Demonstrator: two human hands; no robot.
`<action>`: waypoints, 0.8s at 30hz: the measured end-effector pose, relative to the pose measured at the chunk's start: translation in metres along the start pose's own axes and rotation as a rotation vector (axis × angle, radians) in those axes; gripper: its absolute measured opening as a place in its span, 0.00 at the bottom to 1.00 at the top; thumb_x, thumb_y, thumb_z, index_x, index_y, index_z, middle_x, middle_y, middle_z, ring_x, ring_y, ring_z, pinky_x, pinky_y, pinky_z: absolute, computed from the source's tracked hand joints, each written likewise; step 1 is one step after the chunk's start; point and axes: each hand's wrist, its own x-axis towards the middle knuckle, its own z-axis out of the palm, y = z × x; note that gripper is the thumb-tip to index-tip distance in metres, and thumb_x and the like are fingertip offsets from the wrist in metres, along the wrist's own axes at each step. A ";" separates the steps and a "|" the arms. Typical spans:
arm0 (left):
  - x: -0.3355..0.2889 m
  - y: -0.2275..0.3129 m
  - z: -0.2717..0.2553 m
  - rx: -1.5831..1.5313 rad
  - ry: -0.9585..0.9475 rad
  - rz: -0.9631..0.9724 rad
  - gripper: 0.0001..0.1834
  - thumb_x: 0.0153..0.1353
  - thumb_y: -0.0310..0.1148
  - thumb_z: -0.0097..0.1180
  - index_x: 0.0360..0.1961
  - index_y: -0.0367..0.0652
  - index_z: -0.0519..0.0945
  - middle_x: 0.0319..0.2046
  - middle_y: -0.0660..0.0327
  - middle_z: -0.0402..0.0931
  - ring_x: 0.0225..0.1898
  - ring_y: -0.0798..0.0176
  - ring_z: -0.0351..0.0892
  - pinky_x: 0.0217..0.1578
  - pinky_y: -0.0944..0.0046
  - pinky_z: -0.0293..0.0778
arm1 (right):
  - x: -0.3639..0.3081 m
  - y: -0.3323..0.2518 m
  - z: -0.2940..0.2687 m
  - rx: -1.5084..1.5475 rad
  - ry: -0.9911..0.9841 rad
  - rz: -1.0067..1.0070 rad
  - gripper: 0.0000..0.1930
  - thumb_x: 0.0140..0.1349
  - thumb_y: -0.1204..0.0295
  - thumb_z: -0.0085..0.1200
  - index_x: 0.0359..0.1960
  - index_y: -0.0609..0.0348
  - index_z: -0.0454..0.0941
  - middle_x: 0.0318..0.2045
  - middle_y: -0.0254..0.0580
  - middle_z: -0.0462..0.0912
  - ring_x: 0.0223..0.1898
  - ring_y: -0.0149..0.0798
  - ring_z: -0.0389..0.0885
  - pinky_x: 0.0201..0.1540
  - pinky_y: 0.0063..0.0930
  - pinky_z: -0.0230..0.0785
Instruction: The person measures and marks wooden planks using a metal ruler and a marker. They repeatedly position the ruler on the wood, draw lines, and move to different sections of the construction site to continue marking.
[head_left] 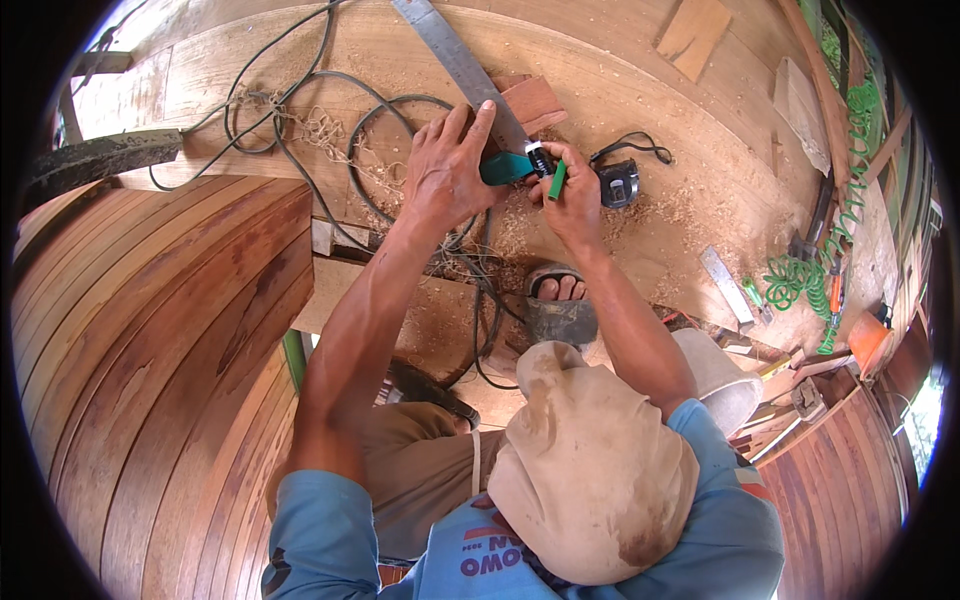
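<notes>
My left hand (443,175) lies across a try square (462,66) with a long steel blade and a teal handle. Its thumb stretches along the blade, the other fingers bent beside it, holding the square against the wooden surface. Close to the square's handle, my right hand (574,203) is closed on a green pen-like stick (556,180). A small black cylinder with a white end (539,158) sits at the same fingertips; its kind cannot be made out. A reddish wood offcut (534,103) lies beside the blade. Just right of my right hand rests a tape measure (619,184) with a black strap.
Dark cable (352,150) loops over the shavings-strewn boards at left. A coiled green hose (795,283), a steel strip (727,287) and an orange object (869,343) lie at right. Curved planking (170,350) rises at left; a pale bucket-like container (722,385) stands lower right.
</notes>
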 end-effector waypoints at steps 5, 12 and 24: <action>-0.001 -0.004 -0.002 0.010 -0.017 0.011 0.59 0.35 0.46 0.81 0.73 0.44 0.68 0.65 0.45 0.69 0.64 0.40 0.70 0.63 0.45 0.66 | -0.006 0.004 -0.005 0.062 0.054 0.006 0.20 0.61 0.85 0.51 0.56 0.61 0.77 0.34 0.40 0.84 0.30 0.26 0.82 0.33 0.23 0.76; -0.003 -0.007 -0.001 0.004 -0.006 0.022 0.59 0.37 0.44 0.81 0.73 0.45 0.68 0.66 0.44 0.68 0.67 0.39 0.68 0.66 0.46 0.65 | 0.013 -0.019 -0.010 -0.346 0.141 -0.424 0.24 0.56 0.82 0.59 0.56 0.54 0.77 0.45 0.41 0.87 0.47 0.43 0.84 0.53 0.38 0.74; -0.005 -0.007 -0.004 -0.038 0.006 0.050 0.58 0.39 0.48 0.80 0.74 0.44 0.67 0.67 0.44 0.68 0.67 0.39 0.69 0.66 0.45 0.64 | 0.030 -0.032 0.002 -0.618 -0.021 -0.526 0.22 0.54 0.75 0.65 0.53 0.51 0.83 0.57 0.35 0.86 0.65 0.47 0.77 0.66 0.45 0.61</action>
